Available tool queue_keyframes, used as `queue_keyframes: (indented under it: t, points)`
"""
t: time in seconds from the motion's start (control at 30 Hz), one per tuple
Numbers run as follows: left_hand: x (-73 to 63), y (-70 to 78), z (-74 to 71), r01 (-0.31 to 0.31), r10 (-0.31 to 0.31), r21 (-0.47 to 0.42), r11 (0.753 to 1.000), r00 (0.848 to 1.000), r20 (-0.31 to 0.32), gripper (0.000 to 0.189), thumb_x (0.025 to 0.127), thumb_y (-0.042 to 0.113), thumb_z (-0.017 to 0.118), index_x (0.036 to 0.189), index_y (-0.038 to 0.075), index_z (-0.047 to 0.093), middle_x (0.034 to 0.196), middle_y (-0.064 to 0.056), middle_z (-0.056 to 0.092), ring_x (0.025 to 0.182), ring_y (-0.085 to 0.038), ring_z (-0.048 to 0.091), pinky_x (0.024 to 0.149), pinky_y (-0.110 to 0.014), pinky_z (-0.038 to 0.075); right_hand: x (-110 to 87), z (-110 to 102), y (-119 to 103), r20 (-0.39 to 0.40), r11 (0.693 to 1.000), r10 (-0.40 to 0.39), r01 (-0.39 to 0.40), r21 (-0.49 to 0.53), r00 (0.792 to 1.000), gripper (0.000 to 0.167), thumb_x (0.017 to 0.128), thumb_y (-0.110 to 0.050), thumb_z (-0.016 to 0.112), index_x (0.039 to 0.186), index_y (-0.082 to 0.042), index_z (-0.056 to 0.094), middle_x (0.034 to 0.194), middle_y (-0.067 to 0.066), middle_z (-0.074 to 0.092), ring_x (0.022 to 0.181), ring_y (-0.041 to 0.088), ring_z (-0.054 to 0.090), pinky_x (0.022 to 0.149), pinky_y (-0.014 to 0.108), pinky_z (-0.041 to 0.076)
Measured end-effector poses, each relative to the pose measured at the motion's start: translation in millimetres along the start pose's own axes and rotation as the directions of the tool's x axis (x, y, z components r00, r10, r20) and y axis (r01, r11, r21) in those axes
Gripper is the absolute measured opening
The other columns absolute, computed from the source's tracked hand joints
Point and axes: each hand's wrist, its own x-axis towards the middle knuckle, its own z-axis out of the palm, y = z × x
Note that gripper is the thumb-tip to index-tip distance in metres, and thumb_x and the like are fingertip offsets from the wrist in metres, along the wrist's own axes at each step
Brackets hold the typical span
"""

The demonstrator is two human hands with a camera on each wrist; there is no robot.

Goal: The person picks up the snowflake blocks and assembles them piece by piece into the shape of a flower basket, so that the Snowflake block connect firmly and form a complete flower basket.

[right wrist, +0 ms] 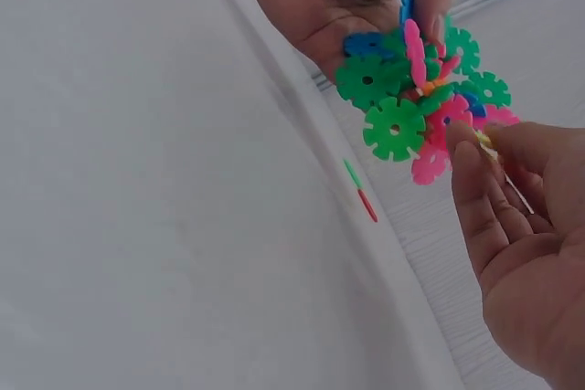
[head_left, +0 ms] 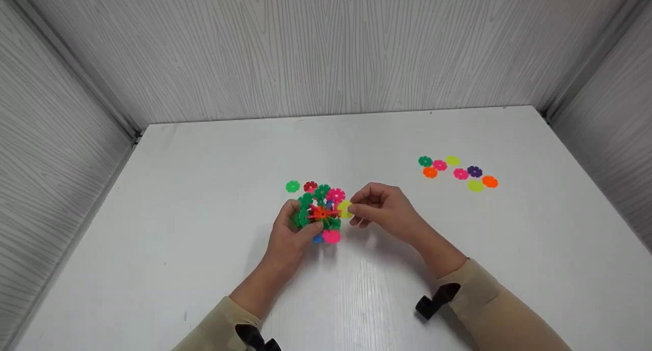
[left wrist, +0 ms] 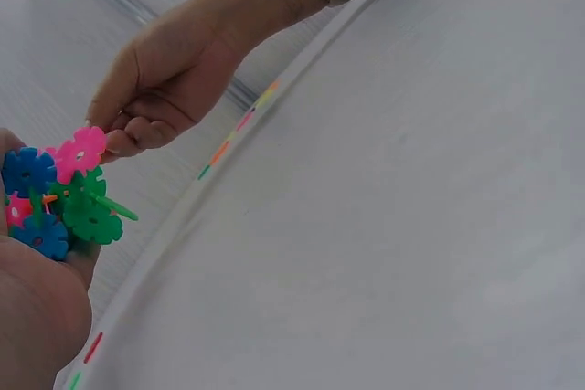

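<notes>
A cluster of interlocked plastic snowflake discs (head_left: 306, 216), in green, pink, orange and blue, is held above the table by my left hand (head_left: 285, 239), its thumb lying over the near side. From the right, my right hand (head_left: 389, 213) pinches a yellow disc (head_left: 345, 209) between thumb and fingers, right at the cluster's edge. In the right wrist view the yellow disc (right wrist: 484, 141) is mostly hidden behind the fingertips. The left wrist view shows blue discs (left wrist: 40, 237) and a pink disc (left wrist: 82, 152) on the cluster's other side.
Just behind the cluster lie a loose green disc (head_left: 292, 186) and a red disc (head_left: 310, 186). Farther right on the white table (head_left: 204, 162), several loose discs are grouped, among them a purple disc (head_left: 474, 171) and an orange disc (head_left: 490, 181). Wood-grain panels (head_left: 326, 50) enclose the back and sides.
</notes>
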Motion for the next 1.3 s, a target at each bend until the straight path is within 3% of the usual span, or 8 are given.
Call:
queue_keyframes:
  t: [0.17, 0.33, 0.43, 0.5, 0.73, 0.9, 1.03, 1.3]
  points:
    - [2.3, -1.6, -3.1, 0.016, -0.017, -0.069, 0.997, 1.0, -0.011, 0.045, 0.095, 0.011, 0.074, 0.131, 0.008, 0.046, 0.15, -0.01, 0.049, 0.144, -0.025, 0.045, 0.112, -0.033, 0.048, 6.4, -48, 8, -0.165, 0.992, 0.003, -0.024, -0.125, 0.986, 0.027, 0.1, -0.021, 0.077, 0.116, -0.001, 0.073, 0.11, 0.021, 0.073, 0.097, 0.032, 0.074, 0.079, 0.03, 0.062]
    - [4.4, -5.2, -2.2, 0.037, -0.038, -0.17, 0.985, 0.999, 0.0, 0.046, 0.096, 0.008, 0.073, 0.132, 0.007, 0.046, 0.151, -0.013, 0.047, 0.143, -0.028, 0.046, 0.112, -0.033, 0.048, -1.3, -108, 23, -0.379, 0.955, 0.057, -0.161, -0.248, 0.924, 0.034, 0.102, -0.028, 0.074, 0.126, -0.004, 0.072, 0.122, 0.01, 0.069, 0.11, 0.028, 0.062, 0.085, 0.024, 0.056]
    - [4.7, -5.4, -0.6, 0.041, -0.042, -0.193, 0.98, 0.999, 0.001, 0.045, 0.096, 0.007, 0.072, 0.132, 0.005, 0.046, 0.151, -0.015, 0.047, 0.143, -0.029, 0.046, 0.112, -0.033, 0.048, -8.7, -130, 31, -0.45, 0.926, 0.102, -0.25, -0.282, 0.887, 0.034, 0.103, -0.029, 0.073, 0.131, -0.01, 0.07, 0.126, 0.008, 0.065, 0.115, 0.022, 0.056, 0.086, 0.02, 0.052]
    - [4.4, -5.1, -0.2, 0.045, -0.046, -0.196, 0.98, 0.999, 0.001, 0.045, 0.096, 0.007, 0.072, 0.132, 0.005, 0.046, 0.151, -0.015, 0.046, 0.143, -0.03, 0.046, 0.112, -0.033, 0.048, -10.8, -138, 36, -0.461, 0.911, 0.122, -0.284, -0.3, 0.879, 0.035, 0.103, -0.027, 0.072, 0.135, -0.012, 0.069, 0.126, 0.009, 0.064, 0.116, 0.023, 0.055, 0.088, 0.02, 0.051]
    - [4.0, -4.8, -1.4, 0.045, -0.048, -0.205, 0.978, 0.999, -0.01, 0.045, 0.097, 0.007, 0.072, 0.133, 0.005, 0.045, 0.15, -0.016, 0.047, 0.143, -0.03, 0.048, 0.112, -0.034, 0.048, -7.6, -142, 43, -0.404, 0.859, 0.134, -0.309, -0.407, 0.905, 0.039, 0.103, -0.018, 0.069, 0.141, -0.011, 0.066, 0.131, 0.012, 0.065, 0.115, 0.028, 0.055, 0.098, 0.027, 0.048]
    - [4.8, -5.5, -2.3, 0.048, -0.052, -0.251, 0.967, 0.999, -0.009, 0.043, 0.096, 0.004, 0.071, 0.131, 0.005, 0.046, 0.15, -0.015, 0.048, 0.141, -0.029, 0.049, 0.111, -0.034, 0.049, -7.4, -141, 44, -0.359, 0.855, 0.123, -0.283, -0.434, 0.925, 0.031, 0.102, -0.017, 0.071, 0.133, -0.01, 0.07, 0.126, 0.012, 0.067, 0.112, 0.027, 0.056, 0.096, 0.027, 0.049]
    - [5.0, -5.7, -2.5, 0.043, -0.048, -0.277, 0.96, 0.999, -0.01, 0.043, 0.096, 0.002, 0.07, 0.13, 0.004, 0.045, 0.151, -0.016, 0.048, 0.14, -0.03, 0.05, 0.111, -0.034, 0.049, -7.3, -141, 45, -0.349, 0.856, 0.131, -0.283, -0.433, 0.928, 0.034, 0.1, -0.019, 0.075, 0.132, -0.012, 0.071, 0.126, 0.01, 0.067, 0.112, 0.026, 0.054, 0.094, 0.028, 0.049]
    - [5.1, -4.8, -2.8, 0.046, -0.05, -0.282, 0.958, 0.999, -0.008, 0.044, 0.096, 0.002, 0.07, 0.131, 0.004, 0.045, 0.152, -0.016, 0.048, 0.142, -0.03, 0.049, 0.111, -0.034, 0.049, -6.8, -137, 41, -0.312, 0.823, 0.189, -0.324, -0.467, 0.931, 0.035, 0.099, -0.016, 0.075, 0.133, -0.013, 0.07, 0.124, 0.012, 0.064, 0.116, 0.03, 0.056, 0.102, 0.038, 0.051]
